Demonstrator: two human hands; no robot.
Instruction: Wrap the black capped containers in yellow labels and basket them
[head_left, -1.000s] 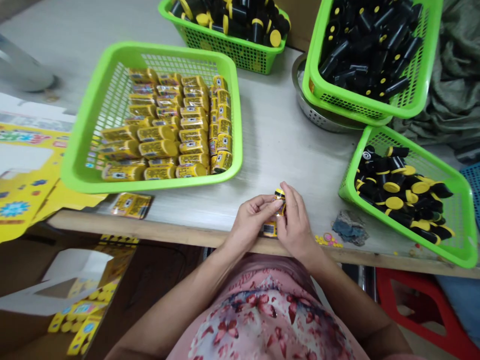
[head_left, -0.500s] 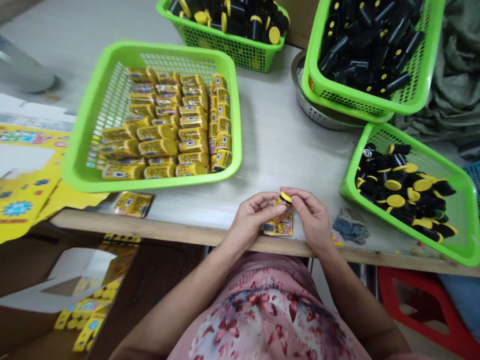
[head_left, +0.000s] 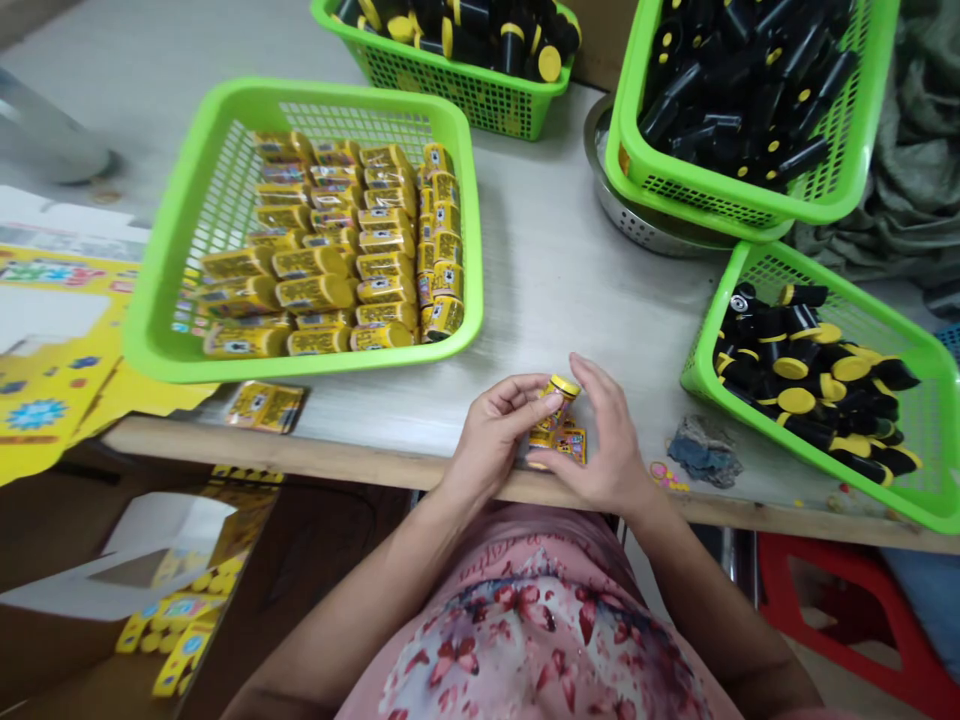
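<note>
Looking down at the pale workbench (head_left: pixel 555 270), I see a green mesh basket (head_left: pixel 300 366) packed with yellow-wrapped bottles (head_left: pixel 315 293). Close to the bench's front edge (head_left: pixel 360 448), my left hand (head_left: pixel 495 435) grips a small yellow-capped bottle (head_left: pixel 561 395) narrowly between thumb and fingers. My right hand (head_left: pixel 607 440) stands open, fingers spread, just beside it, with a printed yellow label (head_left: pixel 568 447) below the bottle.

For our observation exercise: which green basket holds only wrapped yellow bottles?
The large basket at left: rows of yellow-wrapped bottles, while the other three baskets hold loose black containers with yellow caps.
</note>
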